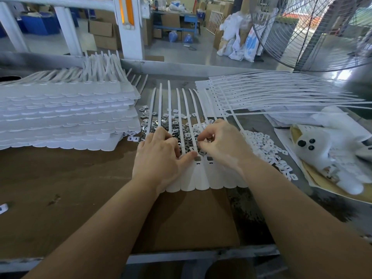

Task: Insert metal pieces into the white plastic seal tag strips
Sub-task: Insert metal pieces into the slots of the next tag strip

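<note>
A joined row of white seal tag strips point(203, 178) lies on the table in front of me, tails fanned away from me. Two tag heads near the middle show metal pieces point(198, 158) seated in their square sockets. My left hand point(159, 156) rests flat on the left tags, its thumb pressing beside a filled socket. My right hand point(221, 143) hovers over the right tags, with fingers curled and its fingertips pinching something small that I cannot make out. A heap of loose metal pieces point(161, 125) lies under the tails behind both hands.
A tall stack of tag strips point(66, 113) fills the left. More strips point(271, 91) fan out at the right rear. White plastic caps point(267, 150) are piled right of my hand. White gloves point(330, 154) lie at far right, a large fan point(322, 33) behind.
</note>
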Available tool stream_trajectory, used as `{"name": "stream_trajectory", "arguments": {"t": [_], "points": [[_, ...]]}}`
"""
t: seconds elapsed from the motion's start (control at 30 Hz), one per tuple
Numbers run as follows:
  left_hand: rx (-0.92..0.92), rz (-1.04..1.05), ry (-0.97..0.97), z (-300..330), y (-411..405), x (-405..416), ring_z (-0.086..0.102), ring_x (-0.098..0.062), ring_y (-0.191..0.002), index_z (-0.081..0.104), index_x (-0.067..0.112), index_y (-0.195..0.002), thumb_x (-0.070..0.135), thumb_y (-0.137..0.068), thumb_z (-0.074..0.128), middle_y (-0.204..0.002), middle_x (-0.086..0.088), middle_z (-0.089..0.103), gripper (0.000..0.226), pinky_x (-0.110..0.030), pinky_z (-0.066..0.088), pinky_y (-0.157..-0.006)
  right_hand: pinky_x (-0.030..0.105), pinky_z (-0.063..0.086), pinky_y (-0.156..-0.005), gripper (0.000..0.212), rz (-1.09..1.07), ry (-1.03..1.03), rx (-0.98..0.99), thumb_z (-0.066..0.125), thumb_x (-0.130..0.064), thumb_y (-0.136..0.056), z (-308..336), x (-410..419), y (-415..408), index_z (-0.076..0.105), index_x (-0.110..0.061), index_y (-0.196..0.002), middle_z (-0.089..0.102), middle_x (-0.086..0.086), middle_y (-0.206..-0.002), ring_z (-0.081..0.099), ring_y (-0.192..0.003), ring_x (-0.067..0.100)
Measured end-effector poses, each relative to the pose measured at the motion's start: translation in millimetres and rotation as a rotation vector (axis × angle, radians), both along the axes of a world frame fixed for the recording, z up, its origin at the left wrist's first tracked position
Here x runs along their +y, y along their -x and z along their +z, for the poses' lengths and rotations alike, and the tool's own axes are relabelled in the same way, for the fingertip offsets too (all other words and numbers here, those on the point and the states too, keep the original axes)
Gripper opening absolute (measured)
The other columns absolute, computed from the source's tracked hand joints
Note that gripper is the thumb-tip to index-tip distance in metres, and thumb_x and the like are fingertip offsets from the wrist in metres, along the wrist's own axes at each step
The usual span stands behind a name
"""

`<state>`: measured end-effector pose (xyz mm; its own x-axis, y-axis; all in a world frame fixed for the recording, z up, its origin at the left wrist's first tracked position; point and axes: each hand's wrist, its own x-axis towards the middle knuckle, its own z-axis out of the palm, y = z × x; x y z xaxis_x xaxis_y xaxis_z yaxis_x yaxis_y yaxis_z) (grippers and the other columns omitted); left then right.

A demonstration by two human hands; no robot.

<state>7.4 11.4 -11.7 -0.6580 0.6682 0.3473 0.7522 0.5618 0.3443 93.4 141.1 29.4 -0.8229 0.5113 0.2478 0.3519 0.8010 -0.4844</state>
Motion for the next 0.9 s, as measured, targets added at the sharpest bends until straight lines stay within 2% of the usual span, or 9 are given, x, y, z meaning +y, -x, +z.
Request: {"name": "stream_trajectory", "arguments": {"t": [0.07, 0.17, 0.33, 0.43, 0.57, 0.67, 0.73, 0.8, 0.9], "points": [[-0.003, -0.001, 0.004, 0, 0, 0, 0.032, -0.008, -0.094, 0.050, 0.026, -0.069, 0.071, -0.076, 0.040, -0.097, 0.010, 0.034, 0.046, -0.026, 0.024, -0.085, 0.027, 0.048, -0.073, 0.014, -0.003, -0.034, -0.090, 0.066, -0.013, -0.077, 2, -4, 2, 0.074, -0.016, -0.088, 0.058, -0.006, -0.091, 0.058, -0.085, 0.015], [-0.008, -0.001, 0.014, 1, 0, 0, 0.034, -0.010, -0.097, 0.052, 0.026, -0.070, 0.071, -0.075, 0.039, -0.097, 0.010, 0.034, 0.047, -0.027, 0.024, -0.086, 0.033, 0.052, -0.080, 0.021, -0.012, -0.024, -0.123, 0.066, -0.010, -0.075, 4, -5, 5, 0.074, -0.017, -0.093, 0.066, 0.001, -0.104, 0.061, -0.091, 0.018], [-0.014, -0.003, 0.016, 2, -1, -1, 0.035, -0.009, -0.096, 0.050, 0.026, -0.069, 0.072, -0.073, 0.036, -0.097, 0.010, 0.034, 0.048, -0.026, 0.024, -0.086, 0.029, 0.052, -0.075, 0.012, -0.042, -0.029, -0.023, 0.066, -0.013, -0.083, -2, -8, 3, 0.075, -0.018, -0.089, 0.069, -0.002, -0.092, 0.060, -0.077, 0.013], [-0.017, -0.003, 0.022, 2, -1, -1, 0.039, -0.012, -0.101, 0.050, 0.026, -0.068, 0.071, -0.074, 0.038, -0.097, 0.010, 0.034, 0.047, -0.027, 0.025, -0.087, 0.032, 0.053, -0.075, 0.009, -0.036, 0.024, 0.009, 0.066, -0.012, -0.083, -4, -6, 2, 0.074, -0.017, -0.083, 0.065, -0.004, -0.080, 0.061, -0.075, 0.014], [-0.016, -0.007, 0.044, 1, -1, 0, 0.039, -0.012, -0.102, 0.052, 0.026, -0.071, 0.072, -0.075, 0.038, -0.098, 0.010, 0.034, 0.048, -0.028, 0.028, -0.090, 0.019, 0.048, -0.064, 0.014, -0.053, 0.183, 0.076, 0.066, -0.009, -0.082, -1, -1, 2, 0.065, -0.019, -0.072, 0.061, -0.008, -0.073, 0.057, -0.066, 0.004], [-0.017, -0.010, 0.046, 2, 0, 0, 0.039, -0.012, -0.102, 0.051, 0.027, -0.070, 0.071, -0.076, 0.039, -0.098, 0.010, 0.034, 0.046, -0.029, 0.029, -0.090, 0.021, 0.049, -0.063, 0.009, -0.076, 0.348, 0.155, 0.065, -0.007, -0.083, 2, 4, -1, 0.066, -0.014, -0.076, 0.064, -0.004, -0.072, 0.059, -0.067, 0.009], [-0.021, -0.010, 0.042, 2, 0, 0, 0.039, -0.012, -0.101, 0.050, 0.028, -0.069, 0.072, -0.075, 0.038, -0.098, 0.010, 0.035, 0.046, -0.029, 0.029, -0.091, 0.016, 0.050, -0.060, 0.006, -0.093, 0.390, 0.200, 0.065, -0.008, -0.084, 2, 7, -5, 0.067, -0.013, -0.082, 0.067, -0.001, -0.079, 0.062, -0.071, 0.010], [-0.025, -0.009, 0.051, 3, -1, 0, 0.040, -0.012, -0.101, 0.049, 0.028, -0.069, 0.073, -0.073, 0.036, -0.098, 0.010, 0.035, 0.046, -0.030, 0.030, -0.092, 0.005, 0.044, -0.050, 0.008, -0.095, 0.426, 0.229, 0.066, -0.009, -0.084, 2, 9, -9, 0.069, -0.016, -0.087, 0.067, -0.004, -0.080, 0.062, -0.067, 0.001], [-0.030, -0.008, 0.061, 3, 0, 0, 0.040, -0.013, -0.102, 0.048, 0.028, -0.067, 0.073, -0.072, 0.033, -0.098, 0.009, 0.035, 0.047, -0.031, 0.030, -0.093, 0.006, 0.044, -0.050, 0.012, -0.090, 0.456, 0.229, 0.067, -0.006, -0.083, 6, 13, -16, 0.071, -0.017, -0.082, 0.069, -0.004, -0.075, 0.061, -0.056, -0.004]]}}
